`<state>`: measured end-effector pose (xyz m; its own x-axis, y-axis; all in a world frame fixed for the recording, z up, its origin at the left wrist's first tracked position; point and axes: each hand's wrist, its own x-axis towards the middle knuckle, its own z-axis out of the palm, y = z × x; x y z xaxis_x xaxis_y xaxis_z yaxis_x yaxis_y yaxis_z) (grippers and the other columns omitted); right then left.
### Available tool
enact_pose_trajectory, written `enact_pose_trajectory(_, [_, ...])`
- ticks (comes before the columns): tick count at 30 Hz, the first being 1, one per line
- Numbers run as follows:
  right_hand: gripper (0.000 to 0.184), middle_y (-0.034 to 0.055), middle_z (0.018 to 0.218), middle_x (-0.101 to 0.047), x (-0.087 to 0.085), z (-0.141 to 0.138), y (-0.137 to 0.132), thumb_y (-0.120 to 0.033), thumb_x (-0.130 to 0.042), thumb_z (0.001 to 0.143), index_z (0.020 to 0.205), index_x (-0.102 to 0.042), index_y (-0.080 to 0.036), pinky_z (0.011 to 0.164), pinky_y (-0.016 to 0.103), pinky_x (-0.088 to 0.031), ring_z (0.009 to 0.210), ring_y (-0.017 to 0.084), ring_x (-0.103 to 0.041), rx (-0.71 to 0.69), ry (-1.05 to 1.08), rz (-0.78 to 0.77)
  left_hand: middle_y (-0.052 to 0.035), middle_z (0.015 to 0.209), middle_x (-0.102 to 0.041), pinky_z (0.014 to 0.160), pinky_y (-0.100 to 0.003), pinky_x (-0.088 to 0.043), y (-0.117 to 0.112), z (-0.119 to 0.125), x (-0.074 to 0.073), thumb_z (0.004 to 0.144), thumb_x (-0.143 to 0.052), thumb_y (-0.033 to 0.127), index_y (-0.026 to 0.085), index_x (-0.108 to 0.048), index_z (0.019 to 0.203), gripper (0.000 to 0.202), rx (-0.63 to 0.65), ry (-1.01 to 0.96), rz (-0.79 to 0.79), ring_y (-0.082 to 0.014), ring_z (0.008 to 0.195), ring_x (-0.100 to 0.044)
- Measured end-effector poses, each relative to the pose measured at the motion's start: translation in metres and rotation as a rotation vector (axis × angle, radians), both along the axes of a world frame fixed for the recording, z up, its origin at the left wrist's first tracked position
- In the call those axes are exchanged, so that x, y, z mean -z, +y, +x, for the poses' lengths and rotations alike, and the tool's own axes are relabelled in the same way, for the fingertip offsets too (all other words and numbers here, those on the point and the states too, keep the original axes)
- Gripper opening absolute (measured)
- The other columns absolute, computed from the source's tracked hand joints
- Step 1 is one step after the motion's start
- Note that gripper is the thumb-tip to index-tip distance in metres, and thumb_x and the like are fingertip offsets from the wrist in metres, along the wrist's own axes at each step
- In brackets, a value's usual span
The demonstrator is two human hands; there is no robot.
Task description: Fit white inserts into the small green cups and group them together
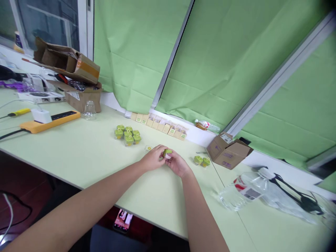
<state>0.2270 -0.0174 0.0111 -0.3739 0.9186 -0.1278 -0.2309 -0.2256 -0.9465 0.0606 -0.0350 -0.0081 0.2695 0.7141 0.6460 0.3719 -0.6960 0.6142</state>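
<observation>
Two hands meet over the counter (105, 154), fingers closed in on one sm green-topped pot (167, 153). Left hand (153, 159) has its fingertips on the pot's left side, right hand (179, 164) grips from the right & partly underneath, so the pot sits btwn the two, abt equally near both. Green part is up, pale part below, w/ a slight tilt; fingers hide much of it, so can't make out a long axis or say which hand bears more of the weight

Just beyond the left hand is a clear piece (147, 149) w/ a yellow spot; can't tell if it touches the fingers. Farther out on that same side: tight cluster of green-topped pots (128, 139), approx seven, well apart from the hand. Right of the right hand, also apart from it, is a smaller group of pots (198, 160), two or three. So left hand is nearer the big cluster, right hand nearer the sm group

Straight beyond both hands, along the wall: row of sm tan boxes (166, 128). Farther right of the hands, a cdbd box (227, 154) &, closer to the body, a lg clear bottle (245, 190). Below the hands, past the counter edge, a phone (123, 220) w/ lit screen
</observation>
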Motion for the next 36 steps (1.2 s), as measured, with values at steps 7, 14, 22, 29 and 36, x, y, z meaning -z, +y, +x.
enact_pose_trajectory(7, [0.023, -0.0025, 0.067, -0.06, 0.001, -0.005, 0.0, -0.026, -0.057, 0.069, 0.091, -0.055, -0.023, 0.047, 0.022, -0.035, 0.049, 0.011, -0.049, -0.059, -0.105, -0.066, -0.0074, 0.114, -0.061, 0.068, -0.028, -0.053, 0.001, -0.009, 0.007, 0.081, -0.061, 0.022, 0.02, -0.061, 0.115, 0.035, 0.075, -0.063, -0.117, -0.0152, 0.081, -0.062])
enact_pose_trajectory(14, [0.018, -0.0059, 0.056, -0.049, 0.003, -0.016, -0.002, -0.032, -0.053, 0.066, 0.081, -0.052, -0.022, 0.042, 0.022, -0.029, 0.044, 0.01, -0.038, 0.033, -0.228, -0.022, -0.0069, 0.115, -0.062, 0.084, -0.033, -0.052, 0.003, -0.004, 0.007, 0.076, -0.057, 0.014, 0.022, -0.062, 0.116, 0.042, -0.01, 0.029, -0.024, -0.0208, 0.097, -0.062])
enact_pose_trajectory(22, [0.017, -0.0038, 0.052, -0.049, 0.007, -0.021, 0.001, -0.036, -0.049, 0.066, 0.071, -0.053, -0.02, 0.039, 0.023, -0.026, 0.041, 0.009, -0.034, 0.081, -0.291, -0.004, -0.0087, 0.121, -0.061, 0.094, -0.035, -0.05, 0.006, -0.001, 0.006, 0.077, -0.05, 0.009, 0.021, -0.061, 0.12, 0.046, 0.04, 0.068, 0.02, -0.0222, 0.106, -0.061])
enact_pose_trajectory(29, [0.025, -0.0051, 0.039, -0.036, 0.007, -0.016, -0.002, -0.039, -0.046, 0.074, 0.055, -0.045, -0.023, 0.038, 0.025, -0.031, 0.037, 0.011, -0.03, 0.02, -0.389, 0.005, -0.0104, 0.129, -0.057, 0.094, -0.035, -0.051, 0.001, -0.004, 0.005, 0.076, -0.053, 0.011, 0.021, -0.059, 0.126, 0.051, 0.091, 0.013, -0.039, -0.0237, 0.112, -0.059])
enact_pose_trajectory(36, [0.03, -0.0055, 0.039, -0.031, 0.009, -0.015, -0.002, -0.04, -0.045, 0.073, 0.048, -0.039, -0.024, 0.037, 0.026, -0.031, 0.036, 0.01, -0.029, -0.036, -0.404, 0.013, -0.0086, 0.116, -0.063, 0.093, -0.034, -0.05, -0.001, -0.004, 0.0, 0.074, -0.052, 0.008, 0.019, -0.064, 0.106, 0.036, 0.183, -0.043, -0.06, -0.0214, 0.106, -0.06])
